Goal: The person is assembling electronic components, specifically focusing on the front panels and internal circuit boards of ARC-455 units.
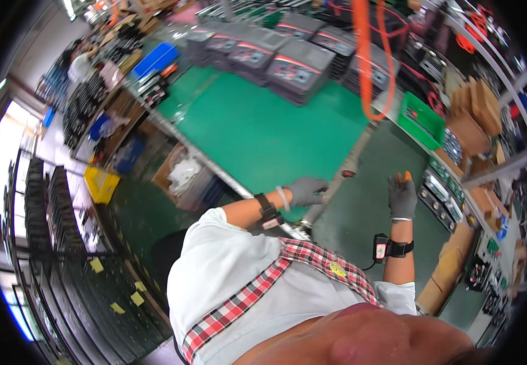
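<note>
The gloved left hand (307, 192) is hovering with thumb and fingers apart; the gloved right hand (402, 197) is holding its fingers slightly spread. Just right of it, a black panel (438, 205) is lying, probably stiff and light, its long edges seemingly offering the safest hold.

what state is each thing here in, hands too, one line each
grey-gloved left hand: open, nothing visibly held
grey-gloved right hand: open, nothing visibly held
dark-grey rectangular panels: stacked in several piles
green plastic bin: lidless
brown cardboard box: open
white plastic sheeting: crumpled
orange cord: hanging in a loop
</note>
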Demonstrator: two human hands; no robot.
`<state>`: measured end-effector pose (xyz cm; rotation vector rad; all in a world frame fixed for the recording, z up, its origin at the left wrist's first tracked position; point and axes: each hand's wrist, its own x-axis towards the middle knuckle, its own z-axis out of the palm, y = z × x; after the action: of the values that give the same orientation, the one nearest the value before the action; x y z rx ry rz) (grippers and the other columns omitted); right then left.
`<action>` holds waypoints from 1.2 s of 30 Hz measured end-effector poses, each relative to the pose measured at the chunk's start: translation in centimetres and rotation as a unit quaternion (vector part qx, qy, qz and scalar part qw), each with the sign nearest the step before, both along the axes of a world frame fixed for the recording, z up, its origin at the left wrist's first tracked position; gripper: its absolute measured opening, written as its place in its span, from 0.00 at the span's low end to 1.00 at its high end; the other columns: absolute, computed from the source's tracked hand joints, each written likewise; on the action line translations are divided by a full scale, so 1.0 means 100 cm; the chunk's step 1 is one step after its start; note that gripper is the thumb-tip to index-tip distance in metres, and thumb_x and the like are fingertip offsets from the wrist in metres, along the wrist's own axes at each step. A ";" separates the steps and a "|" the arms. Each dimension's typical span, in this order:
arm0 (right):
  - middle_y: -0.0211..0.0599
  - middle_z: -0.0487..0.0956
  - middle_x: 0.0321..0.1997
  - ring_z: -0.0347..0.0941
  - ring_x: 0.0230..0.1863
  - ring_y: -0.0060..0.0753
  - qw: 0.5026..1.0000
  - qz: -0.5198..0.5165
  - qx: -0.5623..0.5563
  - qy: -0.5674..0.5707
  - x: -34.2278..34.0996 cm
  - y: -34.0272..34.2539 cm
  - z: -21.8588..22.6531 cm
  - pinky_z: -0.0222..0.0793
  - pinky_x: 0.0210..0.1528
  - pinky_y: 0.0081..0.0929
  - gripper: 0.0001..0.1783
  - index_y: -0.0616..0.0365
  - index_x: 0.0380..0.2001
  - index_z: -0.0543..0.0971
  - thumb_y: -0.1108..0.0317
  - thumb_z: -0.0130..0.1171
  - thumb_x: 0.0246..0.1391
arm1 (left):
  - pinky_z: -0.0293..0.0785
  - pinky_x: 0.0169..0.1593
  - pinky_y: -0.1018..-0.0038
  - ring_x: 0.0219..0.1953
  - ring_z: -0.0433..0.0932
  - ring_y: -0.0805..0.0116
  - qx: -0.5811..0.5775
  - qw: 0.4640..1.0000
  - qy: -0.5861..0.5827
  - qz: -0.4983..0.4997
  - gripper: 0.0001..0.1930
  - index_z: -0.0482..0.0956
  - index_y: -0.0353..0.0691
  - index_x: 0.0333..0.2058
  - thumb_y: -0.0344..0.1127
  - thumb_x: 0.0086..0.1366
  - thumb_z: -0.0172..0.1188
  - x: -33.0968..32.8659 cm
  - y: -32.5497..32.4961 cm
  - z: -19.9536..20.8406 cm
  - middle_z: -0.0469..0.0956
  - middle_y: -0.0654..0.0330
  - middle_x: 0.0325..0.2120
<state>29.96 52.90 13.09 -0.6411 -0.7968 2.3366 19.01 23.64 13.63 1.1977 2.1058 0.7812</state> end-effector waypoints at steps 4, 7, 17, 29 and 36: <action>0.42 0.68 0.40 0.65 0.40 0.36 0.988 0.151 -0.008 -0.020 -0.038 -0.096 -0.013 0.64 0.48 0.40 0.17 0.60 0.46 0.65 0.65 0.43 0.54 | 0.67 0.45 0.69 0.41 0.72 0.56 -0.021 0.984 -0.084 0.158 0.22 0.67 0.38 0.44 0.45 0.53 0.51 0.017 -0.145 -0.003 0.72 0.52 0.39; 0.41 0.68 0.39 0.66 0.39 0.35 0.964 0.225 0.035 -0.137 -0.062 -0.164 -0.031 0.66 0.45 0.38 0.17 0.58 0.46 0.64 0.67 0.42 0.53 | 0.68 0.44 0.69 0.41 0.72 0.58 0.059 0.962 -0.101 0.248 0.20 0.68 0.38 0.43 0.43 0.53 0.51 0.038 -0.242 -0.042 0.73 0.51 0.37; 0.40 0.68 0.39 0.67 0.36 0.36 0.894 0.398 0.101 -0.180 -0.138 -0.291 -0.050 0.68 0.40 0.35 0.20 0.58 0.48 0.62 0.68 0.42 0.51 | 0.67 0.43 0.66 0.38 0.73 0.55 -0.118 0.902 -0.140 0.391 0.19 0.69 0.42 0.41 0.44 0.52 0.50 0.086 -0.371 -0.080 0.74 0.53 0.35; 0.41 0.69 0.37 0.68 0.33 0.32 0.784 0.596 0.091 -0.146 -0.233 -0.401 -0.067 0.69 0.37 0.30 0.19 0.61 0.48 0.63 0.71 0.40 0.51 | 0.67 0.39 0.64 0.37 0.72 0.52 -0.200 0.783 -0.168 0.565 0.16 0.70 0.43 0.37 0.44 0.51 0.50 0.118 -0.400 -0.045 0.74 0.51 0.32; 0.40 0.71 0.34 0.69 0.32 0.31 0.743 0.660 0.041 -0.109 -0.270 -0.465 -0.039 0.70 0.36 0.29 0.17 0.61 0.45 0.65 0.71 0.40 0.51 | 0.67 0.40 0.60 0.37 0.72 0.50 -0.234 0.782 -0.200 0.541 0.18 0.70 0.46 0.39 0.46 0.51 0.48 0.110 -0.429 -0.061 0.74 0.50 0.32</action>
<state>2.93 6.43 9.23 -0.2791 -1.9081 3.4259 29.98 -19.24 7.52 -0.5313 2.2755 0.7662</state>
